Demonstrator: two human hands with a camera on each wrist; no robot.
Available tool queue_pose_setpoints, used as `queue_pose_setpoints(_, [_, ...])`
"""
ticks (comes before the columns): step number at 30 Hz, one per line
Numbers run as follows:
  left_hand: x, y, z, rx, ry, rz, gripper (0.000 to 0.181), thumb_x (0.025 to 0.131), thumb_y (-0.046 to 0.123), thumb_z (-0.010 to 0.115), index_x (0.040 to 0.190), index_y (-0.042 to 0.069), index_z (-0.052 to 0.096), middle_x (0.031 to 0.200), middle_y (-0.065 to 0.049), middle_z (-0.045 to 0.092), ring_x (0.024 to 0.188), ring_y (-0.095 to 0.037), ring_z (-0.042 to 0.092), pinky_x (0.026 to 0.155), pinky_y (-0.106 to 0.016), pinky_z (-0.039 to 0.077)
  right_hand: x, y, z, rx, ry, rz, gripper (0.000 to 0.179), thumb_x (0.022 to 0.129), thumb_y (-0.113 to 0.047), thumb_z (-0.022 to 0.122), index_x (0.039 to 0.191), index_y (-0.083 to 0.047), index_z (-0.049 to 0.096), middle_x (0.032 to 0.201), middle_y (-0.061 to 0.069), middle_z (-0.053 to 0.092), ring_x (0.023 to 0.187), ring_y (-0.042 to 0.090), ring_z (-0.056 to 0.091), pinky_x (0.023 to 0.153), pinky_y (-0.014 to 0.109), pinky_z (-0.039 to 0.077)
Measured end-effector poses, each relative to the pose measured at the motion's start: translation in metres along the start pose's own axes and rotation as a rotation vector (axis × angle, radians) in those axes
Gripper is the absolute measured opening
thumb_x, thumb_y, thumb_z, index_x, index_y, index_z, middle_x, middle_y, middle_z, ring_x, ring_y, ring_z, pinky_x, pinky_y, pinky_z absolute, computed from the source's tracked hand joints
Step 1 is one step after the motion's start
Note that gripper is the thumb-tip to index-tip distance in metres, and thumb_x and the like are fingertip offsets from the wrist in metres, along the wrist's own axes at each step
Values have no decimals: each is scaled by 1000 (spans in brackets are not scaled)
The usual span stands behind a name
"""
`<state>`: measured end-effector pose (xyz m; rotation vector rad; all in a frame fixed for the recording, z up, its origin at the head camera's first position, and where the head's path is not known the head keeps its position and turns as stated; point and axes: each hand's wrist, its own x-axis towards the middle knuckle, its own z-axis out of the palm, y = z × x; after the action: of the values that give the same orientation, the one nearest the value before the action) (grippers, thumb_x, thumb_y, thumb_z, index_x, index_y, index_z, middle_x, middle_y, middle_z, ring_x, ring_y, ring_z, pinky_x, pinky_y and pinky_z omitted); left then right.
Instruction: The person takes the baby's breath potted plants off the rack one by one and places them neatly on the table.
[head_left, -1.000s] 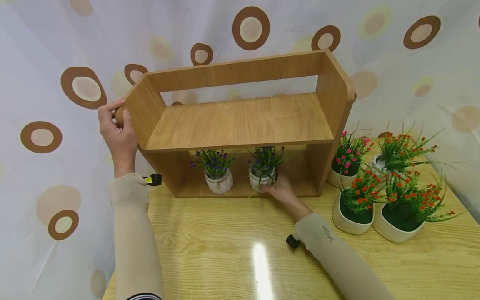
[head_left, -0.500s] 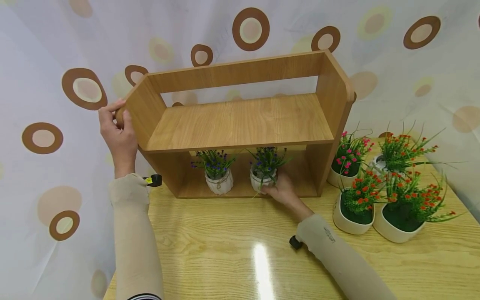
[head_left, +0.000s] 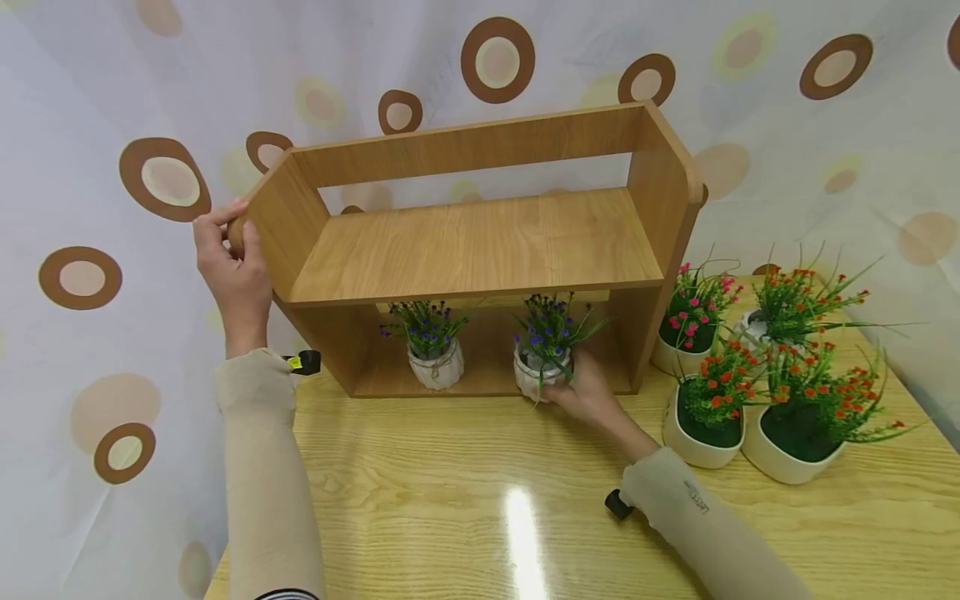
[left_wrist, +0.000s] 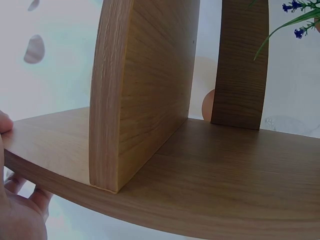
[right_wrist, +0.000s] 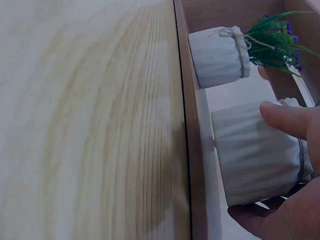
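My right hand point(head_left: 588, 390) grips a white potted plant point(head_left: 536, 372) with small blue-purple flowers, at the front of the shelf's lower level. In the right wrist view, thumb and fingers lie on either side of its white pot point(right_wrist: 255, 155). A matching potted plant point(head_left: 437, 367) stands to its left on the same level, twine tied round its rim. My left hand point(head_left: 238, 279) grips the upper left side panel of the wooden shelf point(head_left: 480, 246). The left wrist view has that hand point(left_wrist: 22, 210) at the board's edge, thumb above and fingers below.
Pots of pink flowers point(head_left: 693, 321) and orange-red flowers point(head_left: 720, 400) cluster on the table point(head_left: 420, 492) right of the shelf. A patterned curtain point(head_left: 82, 192) hangs behind. The shelf's upper board overhangs the two blue-flowered plants.
My right hand has moved the potted plant a little to the right along the lower level. The left hand keeps its grip on the shelf's side.
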<state>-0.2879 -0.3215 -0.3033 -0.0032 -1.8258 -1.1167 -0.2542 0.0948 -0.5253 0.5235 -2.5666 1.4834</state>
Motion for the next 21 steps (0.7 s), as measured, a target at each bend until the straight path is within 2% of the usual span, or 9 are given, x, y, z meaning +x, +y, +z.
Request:
queue_pose_setpoints(4, [1,-4,-1,8,3,0,26,103,15,52,124,11,67,130,6,62,101,3,50,73,-20,36,-12,-7,-8,-41,-19,-24,83,76,-8,81,148,6,41,139,28,57,128,47,56,104,64,47])
queue_pose_setpoints(9, [2,-9,-1,18,0,-8,26,104,16,52,125,12,66,131,6,61,106,2,51,75,-20,37,-30,-14,-16,-33,-28,-26,88,76,-10,86,150,4,39,144,28,53,132,48,54,107,64,44])
queue_pose_setpoints(15, [1,-6,-1,13,-2,-5,26,104,16,51,125,11,66,131,4,61,103,2,51,74,-21,36,-48,-22,-27,-37,-37,-28,96,77,-13,89,155,1,35,149,28,48,136,49,50,109,65,43])
queue_pose_setpoints(21, [1,-2,0,5,-7,3,26,104,16,52,125,11,66,129,6,61,100,3,49,73,-21,35,-68,-27,-38,-68,-8,-41,89,75,-12,90,147,5,41,140,31,55,127,51,57,101,64,49])
